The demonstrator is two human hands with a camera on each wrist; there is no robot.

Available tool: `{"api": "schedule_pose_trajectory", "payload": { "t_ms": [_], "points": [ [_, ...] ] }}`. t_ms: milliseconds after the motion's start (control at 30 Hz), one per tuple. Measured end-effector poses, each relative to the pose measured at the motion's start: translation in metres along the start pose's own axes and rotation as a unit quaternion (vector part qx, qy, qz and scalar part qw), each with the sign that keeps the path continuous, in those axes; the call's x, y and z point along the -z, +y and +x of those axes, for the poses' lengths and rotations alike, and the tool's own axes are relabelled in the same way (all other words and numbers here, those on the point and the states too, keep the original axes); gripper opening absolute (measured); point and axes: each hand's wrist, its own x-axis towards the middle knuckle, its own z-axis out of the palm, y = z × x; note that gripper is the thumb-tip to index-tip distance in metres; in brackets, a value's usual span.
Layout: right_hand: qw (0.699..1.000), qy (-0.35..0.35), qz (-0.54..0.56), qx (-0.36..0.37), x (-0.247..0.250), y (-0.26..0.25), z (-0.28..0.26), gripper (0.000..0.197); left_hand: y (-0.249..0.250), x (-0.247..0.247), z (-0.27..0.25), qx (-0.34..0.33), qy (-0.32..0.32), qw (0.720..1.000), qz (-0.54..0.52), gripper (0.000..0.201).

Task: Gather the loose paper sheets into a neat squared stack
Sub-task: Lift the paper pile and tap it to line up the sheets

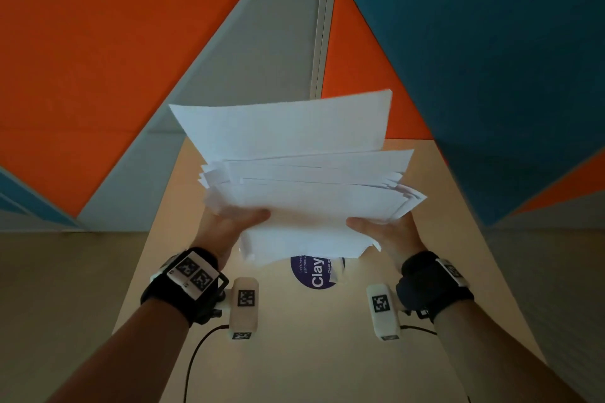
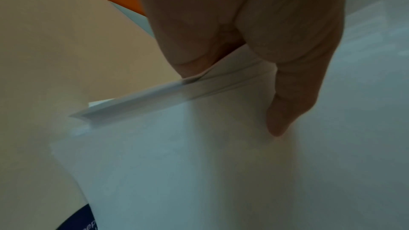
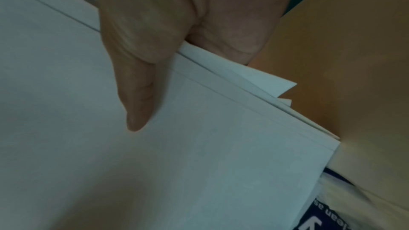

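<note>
A thick bundle of white paper sheets (image 1: 294, 173) is held up above the beige table (image 1: 294, 353), its edges uneven and fanned out at the sides and top. My left hand (image 1: 229, 226) grips the bundle's lower left side, thumb on the front sheet. My right hand (image 1: 383, 229) grips the lower right side the same way. In the left wrist view the left hand (image 2: 243, 59) pinches the staggered edges of the paper sheets (image 2: 199, 163). In the right wrist view my right hand (image 3: 166, 50) lays its thumb over the paper sheets (image 3: 199, 146), fingers behind.
A round dark blue sticker (image 1: 317, 275) with white lettering lies on the table just under the bundle. Orange, grey and blue wall panels (image 1: 131, 59) stand behind the table. A black cable (image 1: 196, 353) runs from my left wrist.
</note>
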Motion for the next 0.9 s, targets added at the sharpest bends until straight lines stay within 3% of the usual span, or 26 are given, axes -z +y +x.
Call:
{"api": "schedule_pose_trajectory", "payload": {
  "t_ms": [67,200,333,433,633,800,900],
  "points": [
    [1.000,0.001,0.010,0.001,0.002,0.003,0.002,0.043,0.004,-0.001,0.000,-0.008,-0.012,0.999,0.029,0.065],
    [1.000,-0.016,0.006,0.005,0.008,0.004,0.004,0.052,0.011,-0.002,-0.001,-0.018,-0.010,0.998,0.067,0.051],
    [1.000,-0.015,0.009,0.007,0.007,0.007,0.005,0.071,0.015,-0.008,0.001,-0.017,-0.011,0.997,0.068,0.058],
    [1.000,-0.009,0.017,0.012,0.007,0.004,0.004,0.057,0.019,-0.009,0.005,-0.018,-0.014,0.998,0.054,0.064],
    [1.000,-0.019,0.013,0.009,-0.002,0.003,0.010,0.051,0.019,-0.022,0.004,-0.011,-0.036,0.996,0.079,0.056],
    [0.999,-0.032,0.021,0.006,-0.004,0.006,0.009,0.048,0.004,-0.020,0.001,0.017,-0.023,0.996,0.082,0.048],
    [0.999,-0.025,0.024,-0.001,-0.011,0.009,0.008,0.045,-0.004,-0.027,0.000,0.034,0.004,0.998,0.058,0.056]
  ]
}}
